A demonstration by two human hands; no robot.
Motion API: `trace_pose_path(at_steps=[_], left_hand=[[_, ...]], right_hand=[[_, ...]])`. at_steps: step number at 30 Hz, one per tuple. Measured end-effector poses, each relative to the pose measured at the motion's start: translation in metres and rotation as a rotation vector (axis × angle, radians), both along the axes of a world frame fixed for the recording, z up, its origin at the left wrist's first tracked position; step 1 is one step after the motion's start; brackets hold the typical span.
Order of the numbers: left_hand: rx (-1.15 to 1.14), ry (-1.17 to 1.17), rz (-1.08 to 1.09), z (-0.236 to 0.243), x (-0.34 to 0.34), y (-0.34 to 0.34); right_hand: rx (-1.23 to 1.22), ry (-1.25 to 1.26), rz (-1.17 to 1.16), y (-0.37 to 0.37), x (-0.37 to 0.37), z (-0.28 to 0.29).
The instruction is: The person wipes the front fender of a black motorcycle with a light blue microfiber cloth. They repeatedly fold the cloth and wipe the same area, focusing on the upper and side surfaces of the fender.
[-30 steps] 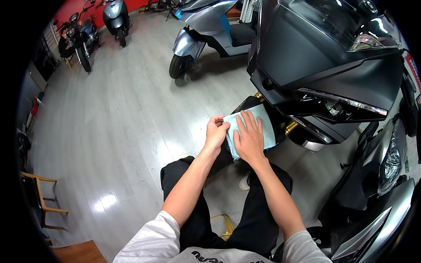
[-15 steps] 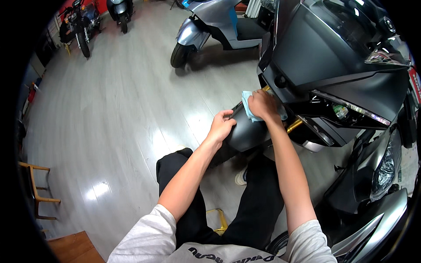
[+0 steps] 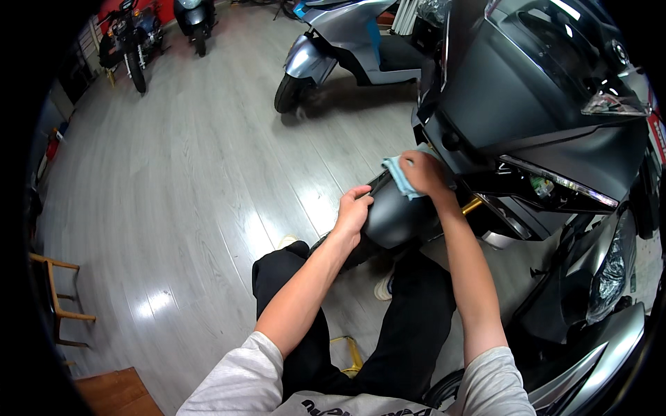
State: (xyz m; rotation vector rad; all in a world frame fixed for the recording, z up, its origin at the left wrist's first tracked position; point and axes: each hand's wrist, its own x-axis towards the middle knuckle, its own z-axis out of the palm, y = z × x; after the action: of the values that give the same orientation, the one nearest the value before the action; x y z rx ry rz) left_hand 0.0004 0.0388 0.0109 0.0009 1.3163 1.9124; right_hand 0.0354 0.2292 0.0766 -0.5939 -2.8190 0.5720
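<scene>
My left hand (image 3: 354, 213) grips the left edge of a matte black front fender (image 3: 395, 222), its thumb and fingers curled at the rim. My right hand (image 3: 427, 173) is closed on a bunched light blue cloth (image 3: 397, 172), pressed on the upper part of the fender just beneath the dark scooter's front body (image 3: 520, 83). A gold fork tube (image 3: 472, 206) shows right of the fender. My knees are on either side of the front wheel, which is mostly hidden.
A silver scooter (image 3: 309, 62) stands behind. A motorcycle (image 3: 135, 55) and another scooter (image 3: 194, 21) are farther back. A wooden chair (image 3: 66, 315) and brown board (image 3: 114, 392) are at left; a silver-and-black vehicle (image 3: 610, 347) with plastic wrapping is close at right.
My right hand has gone from lying flat on the spread cloth to gripping it bunched higher up, uncovering the fender. My left hand stays at the rim, slightly shifted.
</scene>
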Motion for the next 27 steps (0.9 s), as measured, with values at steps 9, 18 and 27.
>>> trace_pose_path(at_steps=[9, 18, 27], left_hand=[[-0.007, 0.151, -0.107, 0.003, 0.005, 0.006], [-0.171, 0.462, -0.13, -0.005, 0.017, 0.004], [-0.466, 1.139, -0.288, 0.018, 0.039, -0.006]], right_hand=[[0.012, 0.201, -0.217, 0.068, 0.059, -0.055], [0.251, 0.076, -0.453, 0.004, 0.079, -0.06], [-0.031, 0.012, -0.303, 0.173, 0.075, -0.091]])
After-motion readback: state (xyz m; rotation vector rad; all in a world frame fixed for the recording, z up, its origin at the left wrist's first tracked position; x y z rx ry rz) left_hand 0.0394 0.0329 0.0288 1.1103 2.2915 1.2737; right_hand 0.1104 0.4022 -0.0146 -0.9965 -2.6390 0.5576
